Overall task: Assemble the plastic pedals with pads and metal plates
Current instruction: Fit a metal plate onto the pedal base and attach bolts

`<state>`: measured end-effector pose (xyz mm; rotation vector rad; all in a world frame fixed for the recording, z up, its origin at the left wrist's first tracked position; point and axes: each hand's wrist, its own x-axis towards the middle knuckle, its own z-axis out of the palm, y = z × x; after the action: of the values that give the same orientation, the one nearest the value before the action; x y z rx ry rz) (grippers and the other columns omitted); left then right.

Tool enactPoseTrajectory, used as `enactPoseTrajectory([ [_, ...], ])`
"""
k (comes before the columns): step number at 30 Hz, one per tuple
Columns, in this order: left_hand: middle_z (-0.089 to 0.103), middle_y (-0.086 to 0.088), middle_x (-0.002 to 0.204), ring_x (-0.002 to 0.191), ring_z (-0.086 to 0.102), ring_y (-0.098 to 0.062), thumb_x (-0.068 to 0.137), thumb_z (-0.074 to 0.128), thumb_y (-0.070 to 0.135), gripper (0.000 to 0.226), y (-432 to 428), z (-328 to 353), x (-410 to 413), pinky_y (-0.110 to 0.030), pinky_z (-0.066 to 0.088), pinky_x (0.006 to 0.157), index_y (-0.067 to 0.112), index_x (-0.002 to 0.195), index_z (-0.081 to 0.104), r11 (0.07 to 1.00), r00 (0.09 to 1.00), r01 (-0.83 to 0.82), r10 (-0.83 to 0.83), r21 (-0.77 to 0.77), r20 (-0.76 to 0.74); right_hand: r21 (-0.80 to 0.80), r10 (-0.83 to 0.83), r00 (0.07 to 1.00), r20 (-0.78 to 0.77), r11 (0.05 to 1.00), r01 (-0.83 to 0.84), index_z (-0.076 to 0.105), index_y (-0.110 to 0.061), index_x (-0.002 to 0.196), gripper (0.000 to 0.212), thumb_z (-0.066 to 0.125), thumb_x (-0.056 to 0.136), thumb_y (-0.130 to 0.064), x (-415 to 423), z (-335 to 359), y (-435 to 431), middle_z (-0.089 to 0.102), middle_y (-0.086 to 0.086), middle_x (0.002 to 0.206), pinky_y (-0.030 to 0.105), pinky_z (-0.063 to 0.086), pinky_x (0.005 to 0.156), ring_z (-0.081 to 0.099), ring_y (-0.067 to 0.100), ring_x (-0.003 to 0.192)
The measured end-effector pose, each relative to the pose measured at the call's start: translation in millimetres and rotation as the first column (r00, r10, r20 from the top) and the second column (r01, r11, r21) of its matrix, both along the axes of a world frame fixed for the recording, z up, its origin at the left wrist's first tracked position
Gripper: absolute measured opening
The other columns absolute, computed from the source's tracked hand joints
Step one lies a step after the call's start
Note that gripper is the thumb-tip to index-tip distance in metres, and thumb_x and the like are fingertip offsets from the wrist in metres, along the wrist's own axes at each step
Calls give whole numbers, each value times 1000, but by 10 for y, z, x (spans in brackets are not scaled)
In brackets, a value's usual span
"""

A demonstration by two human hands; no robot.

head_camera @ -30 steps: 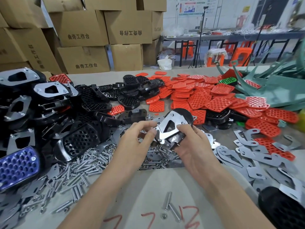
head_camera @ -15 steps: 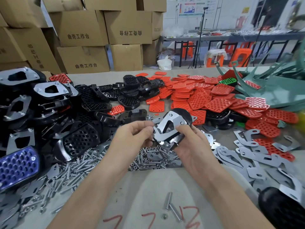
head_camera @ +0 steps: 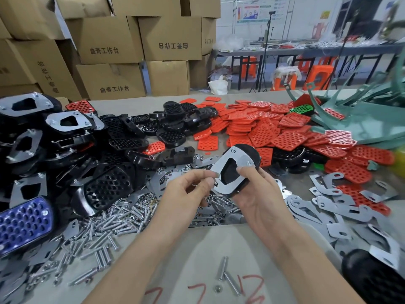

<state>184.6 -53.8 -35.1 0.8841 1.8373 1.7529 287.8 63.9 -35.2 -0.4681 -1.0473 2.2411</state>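
Black plastic pedal [head_camera: 252, 153], silver metal plate [head_camera: 237, 157] on top: gripped in right hand [head_camera: 260, 202], thumb pressed on plate; left hand [head_camera: 186, 189] fingertips pinched plate's left corner

— Where does the camera sit?
— On the person's head. It is a wide-angle lens that looks forward and down over both forearms, which come in from the bottom edge.
— How near is it?
— Close. The left hand [head_camera: 188, 189] and right hand [head_camera: 260, 194] fill the middle, holding the black plastic pedal [head_camera: 254, 155] and its grey metal plate [head_camera: 242, 160] at the centre.
— And farther off?
— The beige worktable [head_camera: 208, 249] runs away from the lens. A heap of orange perforated pads [head_camera: 263, 132] lies mid-frame, and stacked brown cardboard boxes [head_camera: 114, 40] stand at upper left, behind the table.
— Any other view?
— Just this one.
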Motion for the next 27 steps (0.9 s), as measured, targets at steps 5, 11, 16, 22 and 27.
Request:
enactPoseTrajectory([
  [5,63,-1,83,62,56,-7,100,57,10,24,24,4,37,-17,50,55,28,101,73,997,997,-66,67,40,-42,-55,-24,999,-32,998,22,59,7,128,31,52,99,0,-15,18,-14,74,23,117,48,58,96,72,33,108],
  [11,69,6,96,72,65,-10,100,58,14,22,32,14,63,-25,57,66,33,107,66,996,999,-42,44,74,-19,-61,-12,998,-69,998,8,58,6,130,31,51,102,-3,14,44,-20,71,25,122,43,63,86,72,34,108],
  [16,71,7,102,69,67,-13,100,59,17,22,6,27,84,-21,54,61,36,112,61,999,999,-8,9,37,-38,-37,-4,999,-52,999,2,59,7,129,31,53,101,-5,9,39,-32,72,23,120,40,63,85,72,34,109],
  [22,72,7,98,67,69,-14,98,61,16,20,17,51,74,-33,57,71,31,111,63,998,998,-37,39,46,-39,-33,-13,999,-51,999,11,59,7,130,33,55,101,-6,-7,31,-30,70,24,124,40,63,87,72,31,106],
  [27,74,6,93,76,70,-10,101,57,16,17,24,39,29,-26,59,73,29,105,67,996,997,-64,67,62,-45,-2,-32,999,-14,999,32,59,6,131,35,56,100,-8,-24,5,-24,71,23,124,49,58,97,68,39,117],
])
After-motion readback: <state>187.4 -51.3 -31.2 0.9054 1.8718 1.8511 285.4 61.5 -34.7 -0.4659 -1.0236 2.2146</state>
